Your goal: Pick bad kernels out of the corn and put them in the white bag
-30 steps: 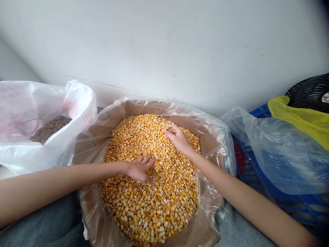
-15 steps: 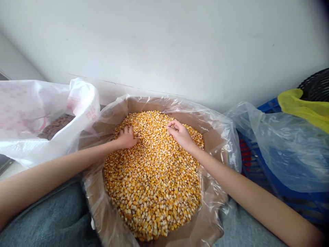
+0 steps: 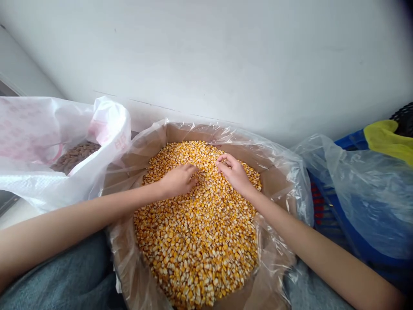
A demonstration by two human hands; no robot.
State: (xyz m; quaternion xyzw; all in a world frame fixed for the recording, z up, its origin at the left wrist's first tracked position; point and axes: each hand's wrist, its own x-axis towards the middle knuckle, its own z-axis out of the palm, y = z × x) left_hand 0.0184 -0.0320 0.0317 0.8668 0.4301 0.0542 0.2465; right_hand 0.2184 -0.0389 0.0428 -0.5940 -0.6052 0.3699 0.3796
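Now left hand nearer right hand, over corn kernels.

The head view looks forward and steeply down from above the lap

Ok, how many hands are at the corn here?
2: the left hand, back up, over the corn left of centre, and the right hand, fingers curled, toward its far right side. No others show.
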